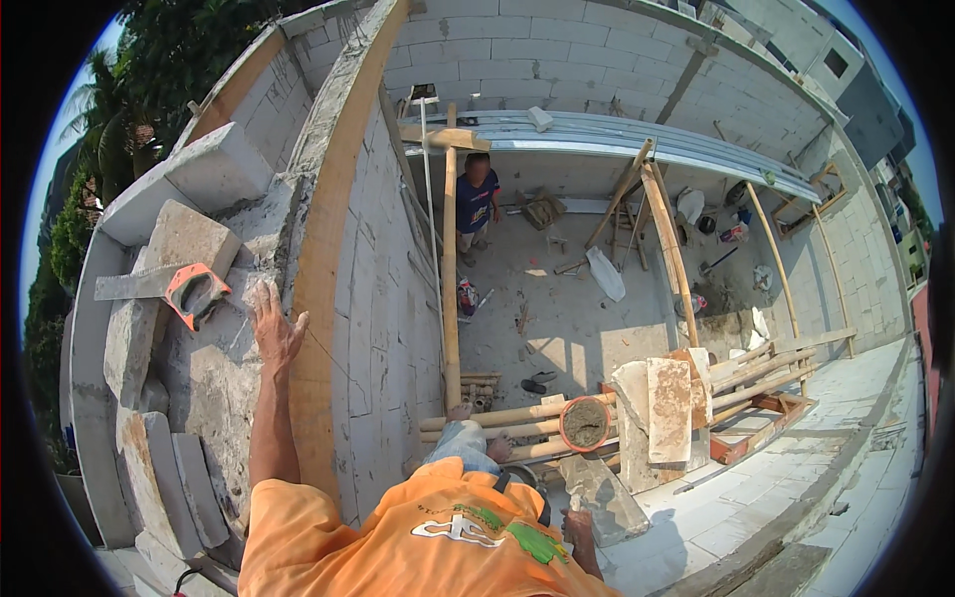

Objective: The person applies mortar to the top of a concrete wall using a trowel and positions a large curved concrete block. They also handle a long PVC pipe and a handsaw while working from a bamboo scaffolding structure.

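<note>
My left hand (pixel 276 326) lies flat on the rough concrete wall top (pixel 234 368), fingers stretched out, beside the timber formwork board (pixel 323 298). Just left of its fingertips rests a hand saw (pixel 194 291) with an orange and black handle, its grey blade pointing left across pale blocks. My right hand (pixel 577 517) is low beside my body, next to a grey board (pixel 607 495); its fingers are too small and partly hidden to read. Beyond it, a round orange-rimmed bucket (pixel 585 424) of grey mortar stands by the bamboo poles.
Lightweight blocks (pixel 189 239) line the wall at left. Bamboo poles (pixel 507 416) form a scaffold under my feet, with stacked blocks (pixel 668 408) at right. Far below, another person (pixel 477 204) in a dark blue shirt stands on the floor. Metal channels (pixel 637 139) span the room.
</note>
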